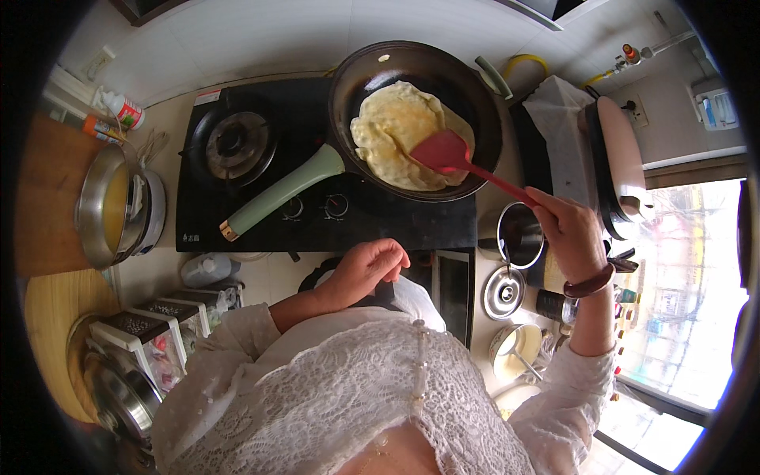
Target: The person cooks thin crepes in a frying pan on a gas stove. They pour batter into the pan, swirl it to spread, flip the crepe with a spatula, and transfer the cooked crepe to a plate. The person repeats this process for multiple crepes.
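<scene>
My right hand [570, 234] grips the handle of a red spatula [442, 151]. The spatula's blade rests against a pale, lightly browned pancake [398, 127], whose surface is creased and partly folded. That pancake lies in a dark frying pan [487, 142] on the right side of the black gas hob [368, 222]. The pan's green handle [285, 193] points toward the front left. Held in front of my body, my left hand [368, 267] is loosely curled with nothing visible in it, below the hob's front edge.
A gas burner [231, 142] is exposed at the left. Beyond it stands a metal bowl [98, 208] holding yellow liquid. Right of the hob are a metal pot [522, 234], a lid [504, 293] and a bowl with a spoon [504, 356]. A pink-lidded appliance [620, 154] stands further back.
</scene>
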{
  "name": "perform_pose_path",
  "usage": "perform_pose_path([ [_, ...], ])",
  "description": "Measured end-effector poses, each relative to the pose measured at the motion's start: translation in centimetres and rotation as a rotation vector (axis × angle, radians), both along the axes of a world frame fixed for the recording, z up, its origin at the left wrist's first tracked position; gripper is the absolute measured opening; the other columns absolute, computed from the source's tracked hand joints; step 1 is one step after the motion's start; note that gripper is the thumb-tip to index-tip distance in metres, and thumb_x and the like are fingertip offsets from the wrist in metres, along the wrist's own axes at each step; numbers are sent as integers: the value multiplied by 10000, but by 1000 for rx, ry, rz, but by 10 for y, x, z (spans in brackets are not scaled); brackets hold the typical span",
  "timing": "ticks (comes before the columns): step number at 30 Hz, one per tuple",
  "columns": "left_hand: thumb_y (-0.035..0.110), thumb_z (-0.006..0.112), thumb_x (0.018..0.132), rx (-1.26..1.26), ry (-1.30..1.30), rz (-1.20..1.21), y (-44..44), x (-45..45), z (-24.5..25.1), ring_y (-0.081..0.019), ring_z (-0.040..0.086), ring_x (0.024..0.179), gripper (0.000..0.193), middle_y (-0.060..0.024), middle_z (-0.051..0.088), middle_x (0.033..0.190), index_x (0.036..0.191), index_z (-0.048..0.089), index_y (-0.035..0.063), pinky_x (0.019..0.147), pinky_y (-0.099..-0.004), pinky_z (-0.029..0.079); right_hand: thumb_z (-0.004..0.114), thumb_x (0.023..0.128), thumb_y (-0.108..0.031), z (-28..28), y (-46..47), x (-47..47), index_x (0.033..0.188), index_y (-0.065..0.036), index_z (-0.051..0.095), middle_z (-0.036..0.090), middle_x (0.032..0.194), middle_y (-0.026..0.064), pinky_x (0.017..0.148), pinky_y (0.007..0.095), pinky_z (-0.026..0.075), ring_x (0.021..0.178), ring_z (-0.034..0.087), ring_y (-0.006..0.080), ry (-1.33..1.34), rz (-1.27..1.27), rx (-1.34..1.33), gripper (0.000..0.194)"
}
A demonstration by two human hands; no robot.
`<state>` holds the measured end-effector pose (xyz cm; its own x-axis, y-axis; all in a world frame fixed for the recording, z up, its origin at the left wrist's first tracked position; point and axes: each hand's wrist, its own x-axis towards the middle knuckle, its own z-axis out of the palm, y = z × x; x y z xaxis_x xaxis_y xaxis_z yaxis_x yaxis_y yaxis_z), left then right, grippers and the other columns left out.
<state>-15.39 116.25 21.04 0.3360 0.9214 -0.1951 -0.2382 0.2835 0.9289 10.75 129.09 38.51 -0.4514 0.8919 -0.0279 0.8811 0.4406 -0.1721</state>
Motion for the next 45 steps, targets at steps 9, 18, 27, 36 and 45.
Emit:
perform_pose_path([
  [9,233,458,1057,-12,-4,-29,4,1,-3,-73,513,705,287,-9,544,751,953,595,3,698,-228,462,580,944,-166,-71,26,-31,1183,-90,673,676,872,190,710,387,507,787,646,356,222,139,-27,267],
  [18,212,454,1058,-39,10,-6,5,0,-1,-76,509,704,278,-13,544,749,960,596,-6,702,-232,465,541,966,-225,-71,44,-30,1184,-135,686,686,941,209,762,422,528,861,667,386,321,-102,-97,277],
  [27,200,451,1057,-31,33,-25,3,-4,0,-77,510,706,271,-14,549,746,961,597,-8,711,-231,463,564,950,-239,-45,13,0,1180,-177,681,684,922,134,718,430,530,846,667,335,-20,-136,39,266],
  [36,194,465,1047,-19,60,-102,13,-3,0,-76,514,718,258,-3,554,753,958,620,8,701,-222,429,601,928,-234,-60,-28,-21,1147,-140,695,687,887,154,692,427,522,799,658,346,178,-211,-17,257],
  [45,440,416,1042,-170,-8,-252,17,13,2,-102,518,761,434,-1,531,855,1116,544,31,741,-258,426,616,910,-210,-115,-76,-66,1149,-82,666,695,864,177,730,448,538,822,668,375,833,-507,-23,275],
])
